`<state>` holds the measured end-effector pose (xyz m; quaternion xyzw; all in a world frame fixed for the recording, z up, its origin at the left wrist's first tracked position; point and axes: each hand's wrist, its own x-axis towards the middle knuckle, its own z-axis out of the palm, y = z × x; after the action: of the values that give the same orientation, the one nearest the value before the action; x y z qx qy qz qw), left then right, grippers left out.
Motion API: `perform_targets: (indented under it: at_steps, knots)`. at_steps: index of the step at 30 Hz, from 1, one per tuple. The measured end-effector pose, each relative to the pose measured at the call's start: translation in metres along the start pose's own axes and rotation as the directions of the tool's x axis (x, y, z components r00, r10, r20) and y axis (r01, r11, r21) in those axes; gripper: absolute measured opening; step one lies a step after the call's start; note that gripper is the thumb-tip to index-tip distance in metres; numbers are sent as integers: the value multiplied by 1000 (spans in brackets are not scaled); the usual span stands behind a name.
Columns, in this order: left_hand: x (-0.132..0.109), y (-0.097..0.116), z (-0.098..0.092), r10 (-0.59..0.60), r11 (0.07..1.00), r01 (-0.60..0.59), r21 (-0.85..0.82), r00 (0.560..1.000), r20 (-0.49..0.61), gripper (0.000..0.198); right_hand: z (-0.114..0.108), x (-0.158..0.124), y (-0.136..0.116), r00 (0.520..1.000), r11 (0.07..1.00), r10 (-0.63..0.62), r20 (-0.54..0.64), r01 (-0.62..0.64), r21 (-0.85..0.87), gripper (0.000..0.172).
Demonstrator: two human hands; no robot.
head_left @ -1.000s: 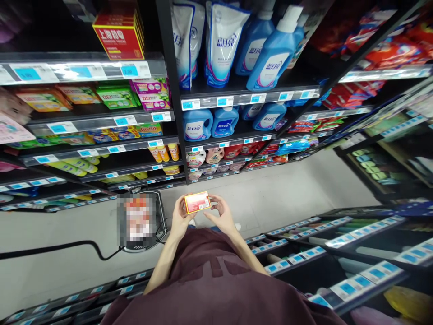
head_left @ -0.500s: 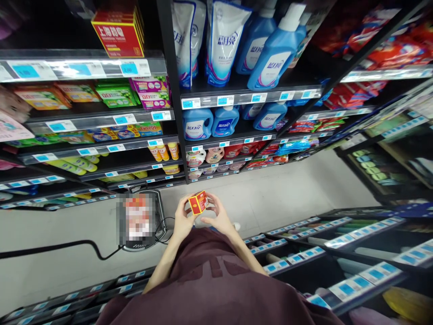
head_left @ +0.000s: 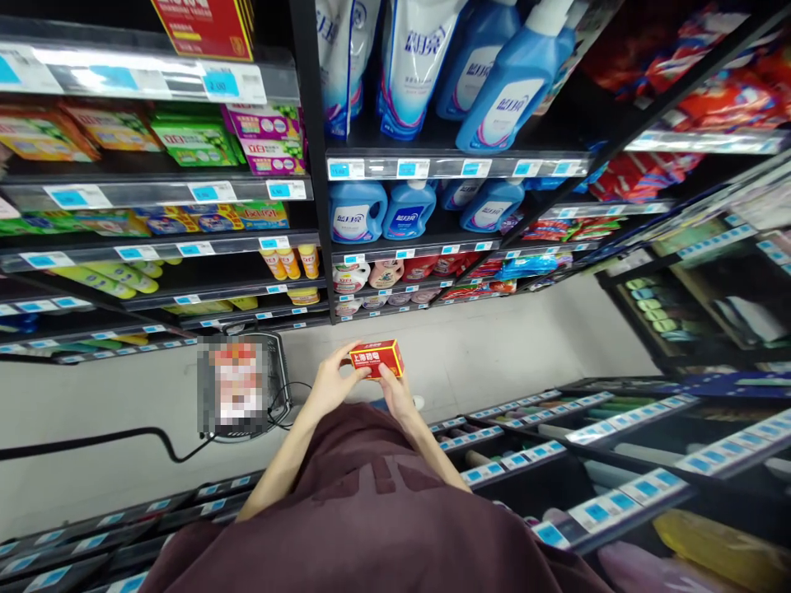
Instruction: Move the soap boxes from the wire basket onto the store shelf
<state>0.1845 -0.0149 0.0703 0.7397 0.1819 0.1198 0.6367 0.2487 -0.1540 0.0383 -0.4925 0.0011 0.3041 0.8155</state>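
In front of my body I hold a small red soap box [head_left: 378,359] with yellow edges and white lettering on its long face. My left hand [head_left: 334,380] grips its left end, thumb on the near face. My right hand [head_left: 395,389] grips it from below and right, thumb pressed against the near side. The long printed face is turned toward me. Similar red boxes [head_left: 207,29] stand on the upper left shelf, cut off by the top edge of the view.
A black shopping basket [head_left: 285,387] with blurred contents sits on the floor at left, its black handle [head_left: 111,436] stretching leftward. Blue detergent bottles [head_left: 503,91] fill the shelves ahead. Coloured soap packs [head_left: 194,142] line the left shelves. More shelving [head_left: 525,461] stands close at right.
The red box has been turned from its end to its long printed face. My right thumb has come in onto it. The view has shifted slightly, with the shelves higher at left.
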Motion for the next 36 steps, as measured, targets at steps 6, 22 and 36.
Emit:
perform_targets:
  at_steps: [6, 22, 36]
  knots:
    - [4, -20, -14, -126, 961, 136, -242, 990, 60, 44, -1, -5, -1, 998, 998, 54, -34, -54, -18, 42]
    - [110, 90, -164, 335, 926, -378, 28, 782, -526, 40, -8, 1, 13, 975, 971, 142, 169, -104, -214, 60]
    - [201, 207, -271, 659, 655, -669, 351, 279, -699, 51, 2, 0, 17, 989, 980, 98, 115, -76, -183, 67]
